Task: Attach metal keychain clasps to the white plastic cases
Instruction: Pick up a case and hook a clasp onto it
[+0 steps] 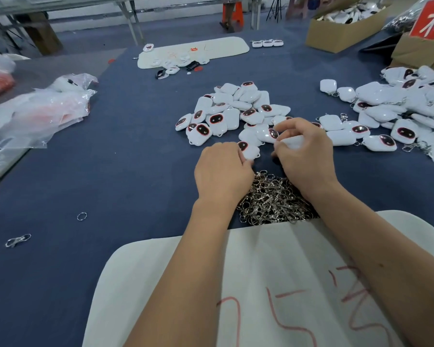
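Two hands, one white case each, above the clasp heap

Left hand (222,171) grips a white case (248,149); right hand (305,156) pinches another (292,142). Judgement: free one hand, take one clasp from the pile (273,199), steady the case's loop

Clasp pile (273,196) partly under hands (261,166)

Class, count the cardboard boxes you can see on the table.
2, both at the far right: an open cardboard box of white cases, and a second box under a red sign, partly cut off.
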`<act>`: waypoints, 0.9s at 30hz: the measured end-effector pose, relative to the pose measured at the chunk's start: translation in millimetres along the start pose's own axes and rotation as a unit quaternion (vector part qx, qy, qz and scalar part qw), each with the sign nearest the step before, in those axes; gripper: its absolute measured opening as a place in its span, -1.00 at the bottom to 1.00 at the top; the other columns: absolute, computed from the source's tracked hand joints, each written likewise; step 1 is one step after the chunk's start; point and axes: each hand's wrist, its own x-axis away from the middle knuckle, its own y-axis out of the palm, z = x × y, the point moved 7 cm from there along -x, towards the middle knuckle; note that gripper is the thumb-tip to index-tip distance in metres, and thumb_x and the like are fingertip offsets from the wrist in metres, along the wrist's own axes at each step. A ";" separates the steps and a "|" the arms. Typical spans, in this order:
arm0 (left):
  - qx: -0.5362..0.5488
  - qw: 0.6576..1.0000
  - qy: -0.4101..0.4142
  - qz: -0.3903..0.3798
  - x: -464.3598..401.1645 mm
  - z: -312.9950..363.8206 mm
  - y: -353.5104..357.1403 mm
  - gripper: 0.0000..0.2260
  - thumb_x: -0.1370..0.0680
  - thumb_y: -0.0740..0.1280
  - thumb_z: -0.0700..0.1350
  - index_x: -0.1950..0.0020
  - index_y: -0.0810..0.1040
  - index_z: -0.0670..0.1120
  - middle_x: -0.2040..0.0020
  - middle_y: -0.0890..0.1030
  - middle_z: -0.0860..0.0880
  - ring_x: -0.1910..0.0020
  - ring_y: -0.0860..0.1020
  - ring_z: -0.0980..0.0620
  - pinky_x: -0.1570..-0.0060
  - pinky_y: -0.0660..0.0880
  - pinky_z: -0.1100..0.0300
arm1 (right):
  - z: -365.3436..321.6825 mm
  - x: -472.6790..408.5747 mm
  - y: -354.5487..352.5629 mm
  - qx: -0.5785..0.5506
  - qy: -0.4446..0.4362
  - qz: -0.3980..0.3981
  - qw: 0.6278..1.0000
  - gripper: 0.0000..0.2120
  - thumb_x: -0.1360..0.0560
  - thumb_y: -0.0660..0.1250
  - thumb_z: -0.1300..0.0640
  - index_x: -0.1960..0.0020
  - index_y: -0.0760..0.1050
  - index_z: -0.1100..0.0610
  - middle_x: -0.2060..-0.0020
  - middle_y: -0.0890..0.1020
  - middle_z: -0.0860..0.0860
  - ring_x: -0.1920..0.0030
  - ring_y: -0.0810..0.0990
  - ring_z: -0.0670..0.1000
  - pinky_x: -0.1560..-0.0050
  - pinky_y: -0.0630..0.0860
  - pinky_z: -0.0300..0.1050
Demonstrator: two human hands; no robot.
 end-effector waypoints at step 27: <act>0.454 0.890 -0.030 -0.016 -4.0 4.7 6.8 -0.85 -0.47 0.55 -0.24 0.07 0.63 -0.07 0.17 0.70 -0.05 0.22 0.69 0.05 0.07 0.67 0.10 | 4.0 -3.0 11.9 -0.161 -0.025 -0.081 0.983 -0.92 -0.51 0.54 0.14 0.12 0.67 0.09 0.35 0.68 0.09 0.45 0.59 0.01 0.38 0.63 0.00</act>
